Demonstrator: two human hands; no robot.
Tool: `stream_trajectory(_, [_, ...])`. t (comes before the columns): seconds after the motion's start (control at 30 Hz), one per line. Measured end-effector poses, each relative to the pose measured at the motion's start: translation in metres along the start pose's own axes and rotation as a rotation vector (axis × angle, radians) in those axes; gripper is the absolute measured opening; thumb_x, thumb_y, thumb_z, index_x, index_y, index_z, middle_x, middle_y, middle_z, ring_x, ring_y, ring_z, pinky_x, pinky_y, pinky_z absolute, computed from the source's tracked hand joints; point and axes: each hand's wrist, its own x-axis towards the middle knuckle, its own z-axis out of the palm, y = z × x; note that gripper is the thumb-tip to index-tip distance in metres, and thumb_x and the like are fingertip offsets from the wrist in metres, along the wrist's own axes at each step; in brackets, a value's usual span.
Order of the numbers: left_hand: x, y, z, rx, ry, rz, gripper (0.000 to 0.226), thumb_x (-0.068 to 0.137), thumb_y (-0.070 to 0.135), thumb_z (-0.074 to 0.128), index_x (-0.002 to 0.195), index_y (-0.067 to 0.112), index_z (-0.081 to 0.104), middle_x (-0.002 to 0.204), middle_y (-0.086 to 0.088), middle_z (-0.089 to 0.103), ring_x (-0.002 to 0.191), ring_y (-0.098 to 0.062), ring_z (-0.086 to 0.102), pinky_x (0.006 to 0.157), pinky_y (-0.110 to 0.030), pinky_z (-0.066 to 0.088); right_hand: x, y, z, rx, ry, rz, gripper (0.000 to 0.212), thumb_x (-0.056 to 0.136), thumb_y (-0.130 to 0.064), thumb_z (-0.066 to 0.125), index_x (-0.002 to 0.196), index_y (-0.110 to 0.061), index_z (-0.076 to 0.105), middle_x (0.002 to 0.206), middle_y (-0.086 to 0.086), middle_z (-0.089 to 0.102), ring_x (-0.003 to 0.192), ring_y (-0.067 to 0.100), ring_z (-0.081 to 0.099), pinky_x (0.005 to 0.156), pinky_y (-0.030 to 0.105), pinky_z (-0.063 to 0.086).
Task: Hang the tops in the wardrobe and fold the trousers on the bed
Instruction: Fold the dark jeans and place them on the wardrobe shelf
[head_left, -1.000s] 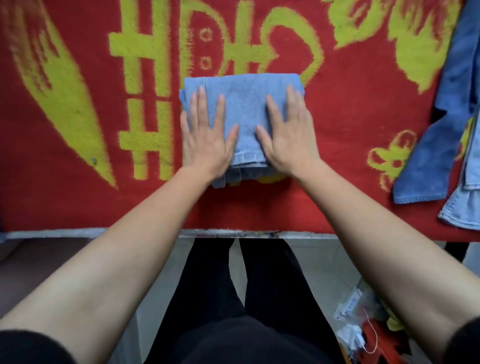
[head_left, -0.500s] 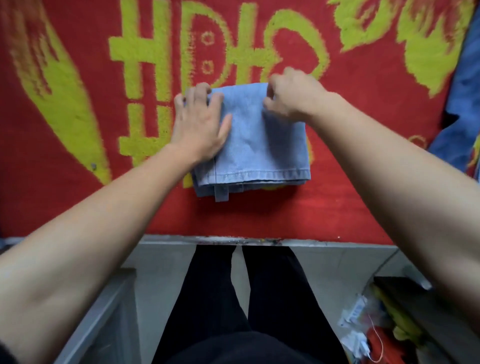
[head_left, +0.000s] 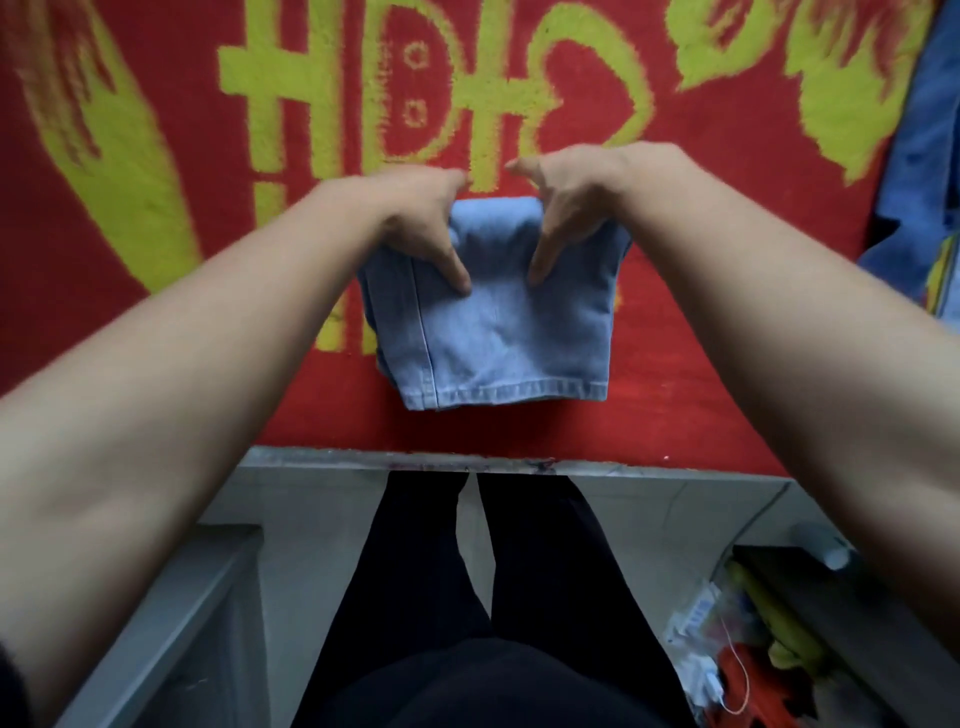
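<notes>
Folded jeans: a light-blue, roughly square bundle on the red and yellow blanket, near the bed's front side. The hemmed edge faces the person and the far fold sits under the hands.
Left hand: holds the far left part of the bundle. The thumb lies flat on top, pointing back toward the person, and the fingers curl over the far fold, their tips hidden.
Right hand: holds the far right part in the same way, thumb on top and fingers wrapped over the far fold. The two thumbs lie close together, with a narrow strip of denim between them.
Near edge: the hem is apart from the bed edge, with a band of bare blanket between them.
Left side: open blanket runs from the bundle out to the frame's edge.
Right side: bare blanket, then darker denim garments at the frame's edge, well apart from the bundle.
Far side: patterned blanket carries on beyond the hands.
Below the bed: the person's black-clad legs stand close to the bed edge. A grey cabinet is to their left and a box of clutter to their right.
</notes>
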Motion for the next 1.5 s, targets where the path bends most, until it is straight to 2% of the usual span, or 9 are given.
stream_trajectory(0.07, [-0.01, 0.005, 0.016, 0.042, -0.018, -0.018, 0.091, 0.05, 0.067, 0.084, 0.122, 0.017, 0.058, 0.124, -0.01, 0.063, 0.105, -0.033, 0.06, 0.081, -0.035, 0.05, -0.012, -0.009, 0.013, -0.042, -0.074, 0.01, 0.142, 0.037, -0.066, 0.087, 0.155, -0.027, 0.019, 0.15, 0.006, 0.046, 0.13, 0.031, 0.051, 0.101, 0.041, 0.048])
stream_trajectory(0.13, [-0.022, 0.011, 0.033, 0.061, 0.058, -0.038, 0.055, 0.059, 0.061, 0.082, 0.083, 0.015, 0.063, 0.093, -0.011, 0.067, 0.076, -0.033, 0.057, 0.059, -0.031, 0.041, -0.023, -0.016, 0.027, -0.081, -0.071, 0.031, 0.109, 0.052, -0.06, 0.085, 0.146, -0.026, 0.041, 0.129, 0.01, 0.061, 0.113, 0.033, 0.06, 0.087, 0.036, 0.052])
stream_trajectory(0.23, [-0.041, 0.025, 0.054, 0.094, 0.267, -0.091, 0.028, 0.071, 0.036, 0.074, 0.088, 0.014, 0.07, 0.094, -0.011, 0.065, 0.089, -0.035, 0.062, 0.063, -0.034, 0.044, -0.043, -0.027, 0.043, -0.131, 0.129, 0.048, 0.056, 0.074, -0.043, 0.072, 0.124, -0.02, 0.062, 0.119, 0.013, 0.058, 0.109, 0.034, 0.058, 0.083, 0.039, 0.046])
stream_trajectory(0.4, [-0.094, 0.037, 0.047, 0.174, 0.44, -0.094, 0.025, 0.073, 0.024, 0.067, 0.097, 0.017, 0.069, 0.103, -0.007, 0.056, 0.099, -0.03, 0.053, 0.066, -0.035, 0.037, -0.097, -0.044, 0.038, -0.238, 0.368, 0.07, 0.036, 0.082, -0.037, 0.061, 0.116, -0.027, 0.065, 0.118, 0.007, 0.053, 0.114, 0.028, 0.049, 0.089, 0.039, 0.038])
stream_trajectory(0.63, [-0.213, 0.039, -0.058, 0.244, 0.842, -0.088, 0.035, 0.066, 0.028, 0.069, 0.1, 0.019, 0.07, 0.1, -0.009, 0.058, 0.097, -0.032, 0.051, 0.077, -0.039, 0.034, -0.219, -0.09, -0.049, -0.289, 0.81, 0.102, 0.037, 0.079, -0.033, 0.065, 0.116, -0.029, 0.066, 0.126, 0.004, 0.054, 0.118, 0.029, 0.049, 0.094, 0.039, 0.041])
stream_trajectory(0.77, [-0.305, 0.052, -0.123, 0.286, 1.041, -0.144, 0.032, 0.073, 0.025, 0.058, 0.103, 0.019, 0.066, 0.1, -0.008, 0.057, 0.096, -0.031, 0.051, 0.078, -0.039, 0.036, -0.311, -0.123, -0.109, -0.279, 0.954, 0.133, 0.049, 0.057, -0.025, 0.076, 0.104, -0.028, 0.063, 0.102, 0.002, 0.066, 0.097, 0.029, 0.063, 0.066, 0.032, 0.035])
stream_trajectory(0.93, [-0.412, 0.072, -0.147, 0.276, 1.271, -0.213, 0.056, 0.075, 0.021, 0.061, 0.13, 0.018, 0.056, 0.105, -0.01, 0.058, 0.099, -0.034, 0.051, 0.072, -0.04, 0.044, -0.401, -0.156, -0.137, -0.346, 1.244, 0.032, 0.05, 0.073, -0.029, 0.062, 0.122, -0.032, 0.054, 0.099, -0.001, 0.07, 0.091, 0.028, 0.067, 0.062, 0.033, 0.036])
stream_trajectory(1.17, [-0.504, 0.108, -0.073, 0.221, 1.387, -0.427, 0.068, 0.075, 0.019, 0.064, 0.141, 0.017, 0.048, 0.112, -0.009, 0.056, 0.104, -0.032, 0.05, 0.064, -0.038, 0.046, -0.468, -0.185, -0.093, -0.477, 1.366, -0.192, 0.069, 0.076, -0.031, 0.066, 0.139, -0.027, 0.041, 0.104, -0.002, 0.07, 0.096, 0.026, 0.067, 0.062, 0.034, 0.036])
stream_trajectory(1.5, [-0.663, 0.124, 0.153, 0.059, 1.203, -1.0, 0.065, 0.076, 0.025, 0.064, 0.139, 0.021, 0.047, 0.117, -0.005, 0.055, 0.11, -0.028, 0.05, 0.075, -0.039, 0.051, -0.504, -0.329, 0.064, -0.57, 1.2, -0.783, 0.062, 0.076, -0.033, 0.065, 0.133, -0.024, 0.044, 0.108, 0.0, 0.071, 0.098, 0.025, 0.068, 0.068, 0.034, 0.047])
